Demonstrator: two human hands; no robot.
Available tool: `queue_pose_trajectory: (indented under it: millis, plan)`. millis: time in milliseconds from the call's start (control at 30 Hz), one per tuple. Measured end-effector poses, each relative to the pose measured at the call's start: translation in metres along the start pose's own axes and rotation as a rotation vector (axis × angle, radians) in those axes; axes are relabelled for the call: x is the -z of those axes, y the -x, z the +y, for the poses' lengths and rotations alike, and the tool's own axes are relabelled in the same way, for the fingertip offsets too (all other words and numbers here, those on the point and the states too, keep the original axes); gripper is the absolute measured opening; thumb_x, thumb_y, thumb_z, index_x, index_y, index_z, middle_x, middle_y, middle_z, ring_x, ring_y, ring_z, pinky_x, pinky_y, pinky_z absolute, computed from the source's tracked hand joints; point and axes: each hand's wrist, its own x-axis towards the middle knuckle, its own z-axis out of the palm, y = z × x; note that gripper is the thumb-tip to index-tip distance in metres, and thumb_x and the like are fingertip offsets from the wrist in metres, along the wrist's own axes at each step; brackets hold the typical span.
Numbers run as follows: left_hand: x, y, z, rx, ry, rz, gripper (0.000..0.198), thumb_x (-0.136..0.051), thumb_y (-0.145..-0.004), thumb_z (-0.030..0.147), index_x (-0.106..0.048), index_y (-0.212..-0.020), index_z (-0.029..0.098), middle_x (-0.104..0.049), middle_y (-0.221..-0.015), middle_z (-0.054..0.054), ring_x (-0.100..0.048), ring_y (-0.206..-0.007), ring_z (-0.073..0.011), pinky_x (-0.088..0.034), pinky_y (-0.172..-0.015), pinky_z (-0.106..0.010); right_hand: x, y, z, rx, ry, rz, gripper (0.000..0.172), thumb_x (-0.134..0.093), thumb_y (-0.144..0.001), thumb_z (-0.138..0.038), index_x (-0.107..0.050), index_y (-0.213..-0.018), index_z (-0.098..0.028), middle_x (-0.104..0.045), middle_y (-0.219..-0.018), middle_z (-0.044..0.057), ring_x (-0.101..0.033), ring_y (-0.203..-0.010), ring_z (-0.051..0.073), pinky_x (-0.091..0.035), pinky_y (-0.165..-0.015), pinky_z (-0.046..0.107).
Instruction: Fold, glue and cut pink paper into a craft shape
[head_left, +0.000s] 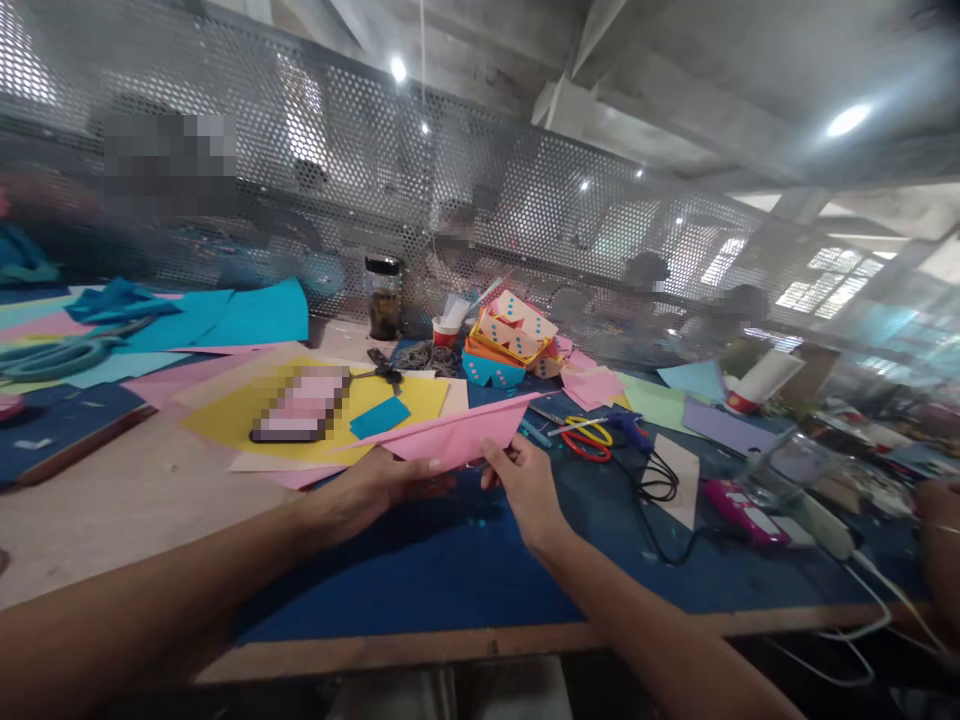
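Observation:
Both my hands hold a folded pink paper sheet (457, 432) just above the blue mat (450, 570). My left hand (386, 482) grips its lower left edge, thumb pressed on top. My right hand (525, 482) pinches the lower right edge between thumb and fingers. The paper tapers to a point at its upper right.
Yellow, pink and teal sheets (247, 315) cover the table's left. Red-and-yellow scissors (586, 438), a glue gun with black cord (637, 440), folded paper boxes (510, 345), a dark jar (384, 298) and a red cup (446, 330) lie behind. Another person's hand (937, 510) shows at right.

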Motion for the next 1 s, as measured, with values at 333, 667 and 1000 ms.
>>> queue_pose_trajectory:
  millis: [333, 667, 1000]
  plan:
    - [0.003, 0.000, -0.001, -0.002, -0.130, 0.196, 0.046, -0.094, -0.067, 0.052, -0.087, -0.099, 0.019, -0.083, -0.113, -0.011, -0.074, -0.101, -0.0270, -0.059, -0.098, -0.038, -0.013, -0.001, 0.000, 0.021, 0.056, -0.057, 0.042, -0.070, -0.091, -0.059, -0.071, -0.082, -0.018, -0.067, -0.058, 0.000, -0.058, -0.054, 0.015, -0.043, -0.057, 0.026]
    - [0.019, -0.008, -0.002, -0.026, -0.166, 0.322, 0.041, -0.097, -0.063, 0.053, -0.086, -0.086, 0.020, -0.084, -0.093, -0.010, -0.076, -0.092, -0.0273, -0.062, -0.085, -0.034, 0.049, -0.024, -0.006, 0.149, 0.505, -0.063, 0.029, -0.051, -0.107, -0.042, -0.071, -0.108, -0.021, -0.078, -0.101, 0.004, -0.072, -0.084, 0.017, -0.056, -0.083, 0.030]
    - [0.019, -0.010, -0.002, -0.019, -0.141, 0.334, 0.051, -0.100, -0.054, 0.060, -0.087, -0.083, 0.020, -0.084, -0.090, -0.008, -0.076, -0.087, -0.0225, -0.063, -0.079, -0.026, 0.153, -0.064, 0.019, 0.025, 1.348, 0.102, 0.033, -0.068, -0.103, -0.038, -0.067, -0.130, -0.019, -0.066, -0.137, 0.010, -0.066, -0.120, 0.027, -0.057, -0.103, 0.051]
